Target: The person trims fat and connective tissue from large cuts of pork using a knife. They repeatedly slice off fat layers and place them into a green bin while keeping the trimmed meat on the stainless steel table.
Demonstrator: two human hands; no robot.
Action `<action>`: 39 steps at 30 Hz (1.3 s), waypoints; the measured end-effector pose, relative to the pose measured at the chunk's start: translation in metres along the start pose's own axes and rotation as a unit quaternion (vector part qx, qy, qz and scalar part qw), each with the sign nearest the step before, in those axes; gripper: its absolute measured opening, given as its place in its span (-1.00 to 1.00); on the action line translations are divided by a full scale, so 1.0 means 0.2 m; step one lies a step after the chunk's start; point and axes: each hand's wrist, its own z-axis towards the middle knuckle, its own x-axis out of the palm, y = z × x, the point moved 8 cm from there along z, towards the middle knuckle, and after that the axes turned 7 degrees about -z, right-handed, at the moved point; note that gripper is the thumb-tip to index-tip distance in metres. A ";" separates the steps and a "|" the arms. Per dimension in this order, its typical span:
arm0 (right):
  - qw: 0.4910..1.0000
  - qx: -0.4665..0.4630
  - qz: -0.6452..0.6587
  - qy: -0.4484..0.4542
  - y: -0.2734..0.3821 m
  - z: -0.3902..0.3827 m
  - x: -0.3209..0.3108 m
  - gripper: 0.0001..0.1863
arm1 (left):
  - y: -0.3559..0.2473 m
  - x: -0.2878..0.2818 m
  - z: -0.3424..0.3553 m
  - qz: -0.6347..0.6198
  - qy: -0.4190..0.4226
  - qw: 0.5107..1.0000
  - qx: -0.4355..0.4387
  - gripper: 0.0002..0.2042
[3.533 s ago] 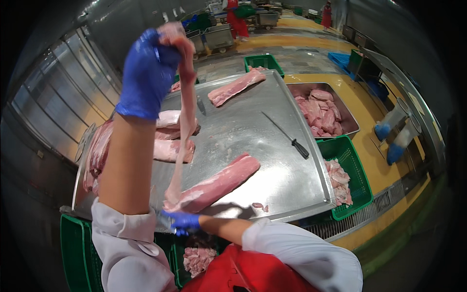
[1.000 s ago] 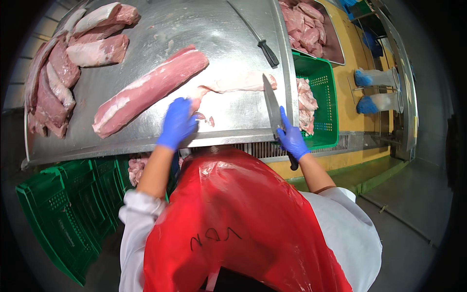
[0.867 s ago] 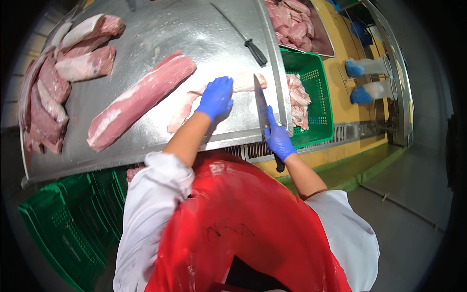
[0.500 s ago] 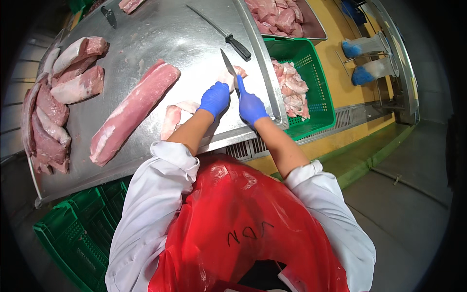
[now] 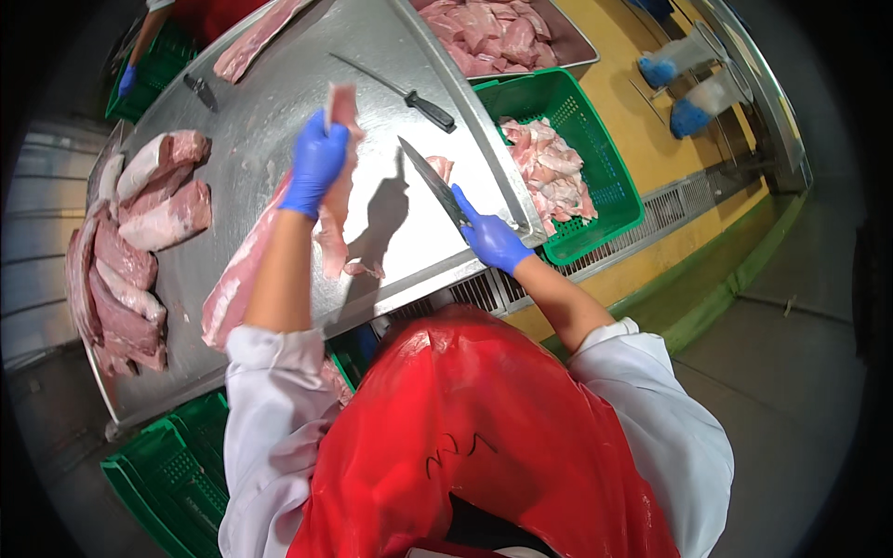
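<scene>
Gloved in blue, my left hand (image 5: 316,163) is closed on a long pale pink meat strip (image 5: 341,112), lifted over the metal tray (image 5: 242,121). Below it a long pink loin (image 5: 242,277) is partly hidden by my forearm. My right hand (image 5: 486,237) grips a knife (image 5: 426,169) at the tray's right side, blade pointing up-left beside a small meat piece (image 5: 445,170). A sharpening steel (image 5: 423,107) with a black handle lies beyond the knife. Several thick meat cuts (image 5: 130,288) are piled at the tray's left; another strip (image 5: 260,33) lies at the far end.
Right of the tray stand a green crate (image 5: 614,186) of trimmings and a metal bin (image 5: 507,28) of meat pieces. Green crates (image 5: 158,484) sit at lower left. A co-worker's gloved hand (image 5: 127,79) shows at top left. Boots (image 5: 688,116) hang on a right-hand rack.
Since half a second ago my left hand has moved up and left, lifting the strip off the tray. My knife hand has moved slightly toward me, away from the small piece.
</scene>
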 end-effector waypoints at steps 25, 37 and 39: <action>0.860 0.201 0.318 -0.344 -0.33 -0.99 -0.47 -0.17 | 0.57 0.08 -1.23 0.157 0.328 0.908 0.208 -0.75; 0.961 -0.005 0.277 0.016 0.79 0.37 0.28 -0.15 | 1.18 -1.76 -2.23 0.443 0.008 0.881 -0.163 -0.78; 0.954 -0.038 0.287 0.073 1.00 0.51 0.53 -0.15 | 1.02 -1.83 -2.22 0.464 0.008 0.879 -0.111 -0.74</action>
